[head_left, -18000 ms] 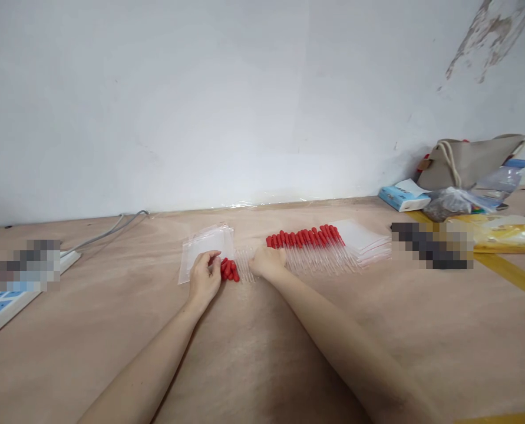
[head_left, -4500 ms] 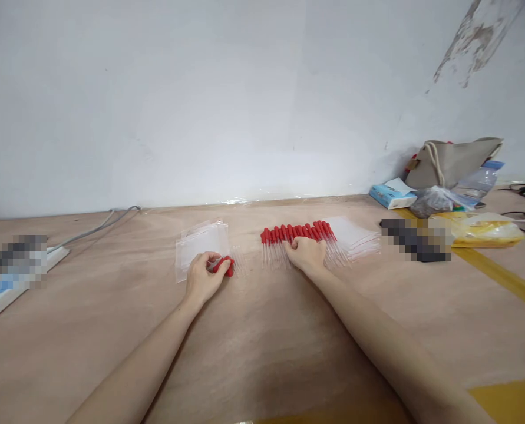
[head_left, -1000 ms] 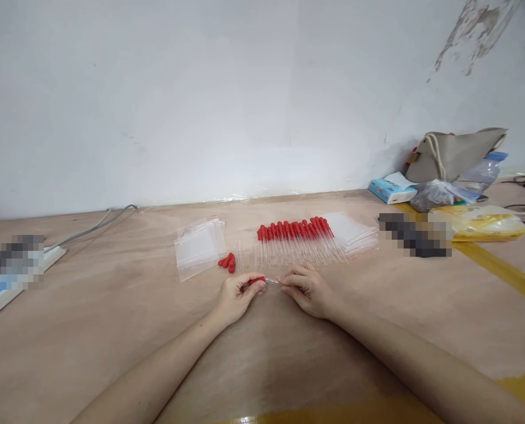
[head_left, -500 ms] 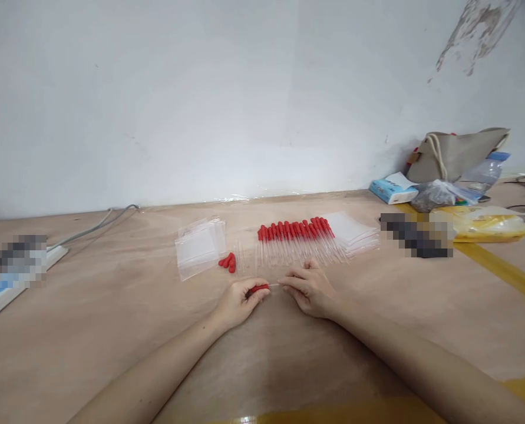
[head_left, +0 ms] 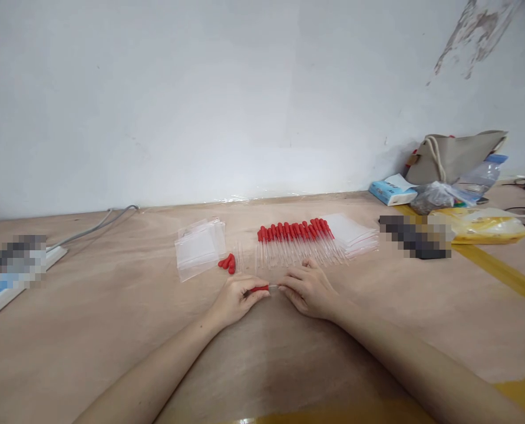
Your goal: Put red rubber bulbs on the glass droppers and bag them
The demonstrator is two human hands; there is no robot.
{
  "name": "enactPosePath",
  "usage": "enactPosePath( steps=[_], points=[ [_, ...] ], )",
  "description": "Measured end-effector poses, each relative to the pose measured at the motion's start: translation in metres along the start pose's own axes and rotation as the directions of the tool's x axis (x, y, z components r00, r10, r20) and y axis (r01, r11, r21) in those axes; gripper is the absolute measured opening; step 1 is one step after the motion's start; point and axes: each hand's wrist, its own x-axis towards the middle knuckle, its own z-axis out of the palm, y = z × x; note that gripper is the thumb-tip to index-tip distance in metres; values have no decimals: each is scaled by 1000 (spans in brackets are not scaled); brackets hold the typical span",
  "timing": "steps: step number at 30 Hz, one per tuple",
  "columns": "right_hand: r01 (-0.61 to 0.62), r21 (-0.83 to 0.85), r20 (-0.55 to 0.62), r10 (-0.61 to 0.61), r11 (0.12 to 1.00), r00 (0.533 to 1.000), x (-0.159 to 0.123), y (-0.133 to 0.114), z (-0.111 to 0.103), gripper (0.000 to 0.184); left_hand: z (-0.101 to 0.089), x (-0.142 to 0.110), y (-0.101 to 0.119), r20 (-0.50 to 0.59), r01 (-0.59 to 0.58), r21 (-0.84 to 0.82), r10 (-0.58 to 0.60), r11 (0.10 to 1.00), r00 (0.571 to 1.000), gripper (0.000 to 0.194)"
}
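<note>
My left hand (head_left: 240,299) is closed around a red rubber dropper bulb (head_left: 260,288). From the bulb's open end a thin clear glass tube (head_left: 273,286) runs to my right hand (head_left: 309,290), whose thumb and fingers pinch it. Bulb and tube lie in one line, low over the table; how deep the tube sits cannot be seen. Beyond my hands lies a row of droppers with red bulbs (head_left: 295,231) and clear stems pointing toward me. To its left are several loose red bulbs (head_left: 227,263) and a few bare glass tubes (head_left: 240,257).
Clear zip bags (head_left: 197,250) lie at the left, and another stack of bags (head_left: 353,235) at the right of the row. Farther right are a tissue pack (head_left: 392,191), a yellow package (head_left: 483,228) and a grey bag (head_left: 459,156). A power strip (head_left: 23,285) sits far left.
Earlier, my left hand was at the loose bulbs and my right at the dropper row. Both have come together nearer me; over the last second the gap between them narrows slightly. Fewer loose bulbs lie there.
</note>
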Motion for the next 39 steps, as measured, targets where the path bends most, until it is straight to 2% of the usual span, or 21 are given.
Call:
enactPosePath(
  steps=[4,6,7,8,10,11,13,17,19,23,26,27,29,31,33,36,39],
  points=[
    [-30,-50,13,30,998,999,-2,2,-3,19,-10,-1,-11,-106,-77,176,97,981,990,27],
    [-163,-40,-26,162,986,986,-3,6,-3,18,-17,-2,-18,-225,-33,254,92,967,970,33],
    [-267,-14,-47,266,964,963,-3,9,-3,17,-21,-2,-23,-300,10,281,78,960,951,32],
    [-381,23,-62,382,924,922,-1,13,-2,17,-24,-3,-28,-373,60,298,58,953,926,28],
    [-578,90,-64,584,811,809,5,21,0,20,-31,-3,-40,-490,165,305,6,938,871,20],
    [-645,106,-60,652,757,756,10,24,2,21,-33,-3,-46,-528,210,297,-23,931,849,18],
    [-727,98,-58,733,680,678,22,30,6,24,-36,-2,-56,-569,284,262,-90,922,817,18],
    [-813,55,-64,815,580,577,49,36,19,28,-36,-2,-68,-562,378,158,-232,912,794,22],
    [-832,33,-59,832,554,552,59,38,28,28,-35,-2,-71,-535,399,123,-278,909,798,23],
    [-832,-26,-53,830,554,555,65,42,39,28,-35,-3,-71,-499,404,105,-303,909,812,24],
    [-820,-51,-74,817,570,573,65,40,40,28,-34,-2,-71,-465,396,79,-317,915,827,24],
    [-806,-50,-87,801,590,592,66,37,39,27,-33,-2,-70,-456,394,72,-321,916,830,24],
    [-751,-43,-96,745,659,660,69,27,39,25,-33,-2,-70,-452,397,66,-327,916,830,24],
    [-677,-48,-56,675,734,736,74,13,40,22,-33,-2,-69,-457,408,59,-339,911,822,24],
    [-623,-76,9,626,778,780,80,1,43,20,-32,-2,-68,-459,415,45,-350,909,817,25],
    [-605,-137,87,618,784,781,86,-11,50,19,-32,-1,-68,-468,410,48,-343,911,815,25],
    [-605,-146,114,621,783,775,85,-15,54,18,-32,-1,-69,-484,413,67,-333,908,809,23]
  ],
)
